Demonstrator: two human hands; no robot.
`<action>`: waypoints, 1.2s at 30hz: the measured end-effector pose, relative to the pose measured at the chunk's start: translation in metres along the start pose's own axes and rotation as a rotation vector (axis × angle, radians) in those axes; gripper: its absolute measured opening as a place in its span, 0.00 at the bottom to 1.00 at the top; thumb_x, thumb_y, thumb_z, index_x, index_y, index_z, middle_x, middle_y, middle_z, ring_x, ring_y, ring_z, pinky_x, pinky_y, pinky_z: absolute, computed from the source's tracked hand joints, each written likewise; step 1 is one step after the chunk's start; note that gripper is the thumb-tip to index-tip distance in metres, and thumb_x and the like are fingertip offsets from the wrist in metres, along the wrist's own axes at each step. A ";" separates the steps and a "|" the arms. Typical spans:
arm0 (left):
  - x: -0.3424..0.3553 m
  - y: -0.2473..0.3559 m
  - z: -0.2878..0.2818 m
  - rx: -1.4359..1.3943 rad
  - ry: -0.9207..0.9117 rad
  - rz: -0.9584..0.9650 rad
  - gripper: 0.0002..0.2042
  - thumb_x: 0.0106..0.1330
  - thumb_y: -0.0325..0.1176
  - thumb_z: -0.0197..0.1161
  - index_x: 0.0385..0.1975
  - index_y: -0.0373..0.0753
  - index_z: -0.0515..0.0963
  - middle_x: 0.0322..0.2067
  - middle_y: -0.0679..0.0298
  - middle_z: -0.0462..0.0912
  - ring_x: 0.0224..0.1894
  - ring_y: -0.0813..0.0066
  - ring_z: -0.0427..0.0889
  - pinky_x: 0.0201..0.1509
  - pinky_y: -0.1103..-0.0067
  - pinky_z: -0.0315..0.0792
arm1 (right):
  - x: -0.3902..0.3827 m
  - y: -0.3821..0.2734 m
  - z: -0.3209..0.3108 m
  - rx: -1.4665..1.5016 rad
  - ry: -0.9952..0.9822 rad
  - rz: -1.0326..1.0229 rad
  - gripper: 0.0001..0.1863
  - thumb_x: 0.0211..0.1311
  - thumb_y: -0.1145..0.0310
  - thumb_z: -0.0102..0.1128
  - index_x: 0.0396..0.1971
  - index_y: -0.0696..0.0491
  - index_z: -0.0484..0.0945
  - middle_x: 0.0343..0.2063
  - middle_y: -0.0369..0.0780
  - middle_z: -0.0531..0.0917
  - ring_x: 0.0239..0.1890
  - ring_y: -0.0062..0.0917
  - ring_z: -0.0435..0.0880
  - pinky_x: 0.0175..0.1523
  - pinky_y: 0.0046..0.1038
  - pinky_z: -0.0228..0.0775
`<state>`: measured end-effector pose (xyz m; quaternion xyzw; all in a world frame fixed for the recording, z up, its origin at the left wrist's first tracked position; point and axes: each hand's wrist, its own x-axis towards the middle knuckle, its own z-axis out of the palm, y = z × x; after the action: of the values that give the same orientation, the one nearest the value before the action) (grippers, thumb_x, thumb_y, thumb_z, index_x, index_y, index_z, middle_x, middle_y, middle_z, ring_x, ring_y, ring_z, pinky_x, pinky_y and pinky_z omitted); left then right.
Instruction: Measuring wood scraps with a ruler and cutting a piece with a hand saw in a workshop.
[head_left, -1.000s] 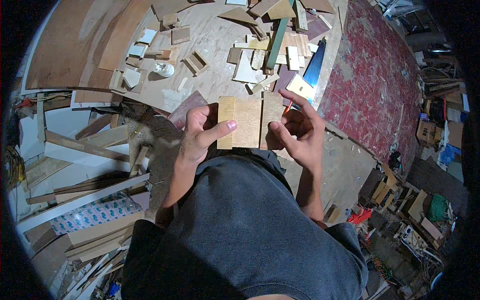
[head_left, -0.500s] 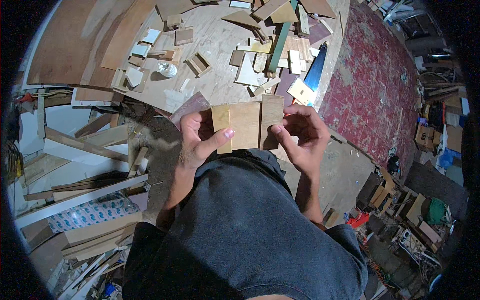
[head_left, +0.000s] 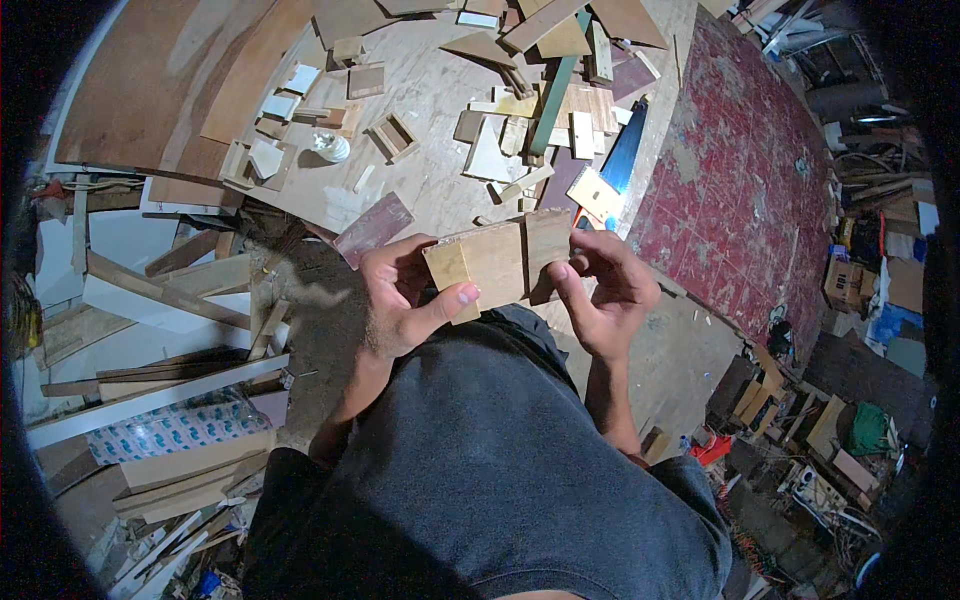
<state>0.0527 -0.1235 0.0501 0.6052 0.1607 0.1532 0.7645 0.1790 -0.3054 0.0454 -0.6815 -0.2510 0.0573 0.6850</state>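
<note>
A dark shirt [head_left: 470, 460] is filling the view at six o'clock, all clock directions here being taken from the wood piece [head_left: 497, 266], which is hanging just beyond it between the two hands, slanting so that its left end is sitting lower in view. The left hand [head_left: 400, 305] is half closing at nine o'clock, gripping that end, its thumb pressing on the pale strip [head_left: 449, 273] and its fingers going partly out of sight behind. The right hand [head_left: 612, 295] is curling more loosely at three o'clock, holding the other end with its thumb against the darker strip [head_left: 547, 250]; how its hidden fingers are touching the back, I cannot tell. Farther off, a purple board [head_left: 373, 230] is lying between nine and ten o'clock, near the edge of the table [head_left: 425, 195], and a notebook [head_left: 594, 193] is lying at two, just beside a blue saw [head_left: 627, 148]. A small tray [head_left: 394, 138] is resting at eleven, while a green bar [head_left: 555, 108] is lying among offcuts toward one. Beyond the table, a red floor [head_left: 745, 190] is stretching between two and three, and a patterned roll [head_left: 178, 424] is lying at eight among scrap boards.
</note>
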 end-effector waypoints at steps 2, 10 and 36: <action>0.002 -0.001 0.004 -0.018 0.004 0.002 0.15 0.54 0.28 0.73 0.39 0.27 0.81 0.34 0.59 0.85 0.36 0.79 0.83 0.44 0.81 0.76 | 0.000 0.004 -0.005 0.004 -0.001 0.001 0.14 0.51 0.79 0.73 0.39 0.61 0.84 0.32 0.39 0.85 0.26 0.15 0.79 0.31 0.17 0.71; 0.008 -0.009 0.018 -0.140 0.039 -0.107 0.17 0.57 0.31 0.70 0.43 0.27 0.80 0.36 0.60 0.85 0.36 0.78 0.83 0.45 0.80 0.76 | 0.003 0.006 -0.014 0.038 -0.024 0.122 0.16 0.52 0.80 0.72 0.43 0.62 0.84 0.33 0.39 0.85 0.27 0.14 0.79 0.31 0.17 0.72; 0.024 -0.038 -0.001 -0.573 0.147 -0.672 0.22 0.59 0.32 0.64 0.52 0.29 0.74 0.44 0.56 0.82 0.45 0.65 0.83 0.48 0.71 0.77 | 0.023 0.025 -0.004 0.129 -0.134 0.629 0.16 0.61 0.77 0.65 0.47 0.64 0.75 0.29 0.39 0.80 0.17 0.15 0.76 0.15 0.19 0.64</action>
<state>0.0759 -0.1211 0.0114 0.2709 0.3534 -0.0226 0.8951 0.2071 -0.2981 0.0280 -0.6754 -0.0687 0.3265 0.6576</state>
